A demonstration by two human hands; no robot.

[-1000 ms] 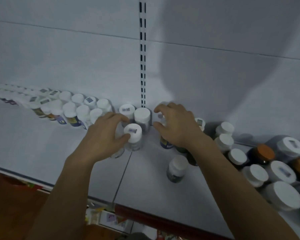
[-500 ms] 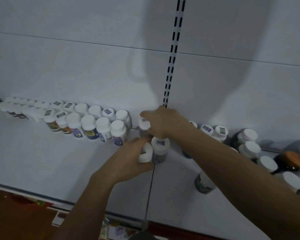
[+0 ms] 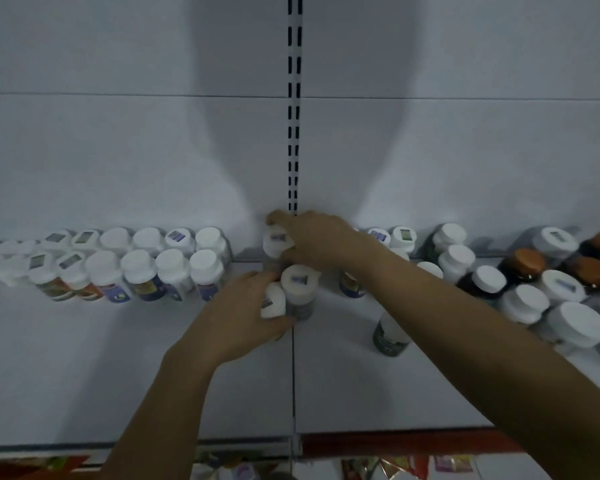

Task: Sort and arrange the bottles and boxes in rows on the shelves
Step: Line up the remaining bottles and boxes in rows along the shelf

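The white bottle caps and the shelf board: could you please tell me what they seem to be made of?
White bottle caps: likely moulded plastic, matte, with uniform rounded rims. Shelf board: probably painted sheet metal, smooth pale finish, straight seam; dim light leaves it open.

My right hand (image 3: 321, 242) hides most of one bottle (image 3: 275, 237). I find the far-left bottles (image 3: 0, 258) blurred, perhaps edge-cut.

Single head cam, wide-angle, sits above and behind left hand (image 3: 234, 318) and right hand (image 3: 321, 239), faces forward-down at the shelf (image 3: 84, 368). Close in: hands mid-frame, back panel (image 3: 118, 150) fills everything beyond them.
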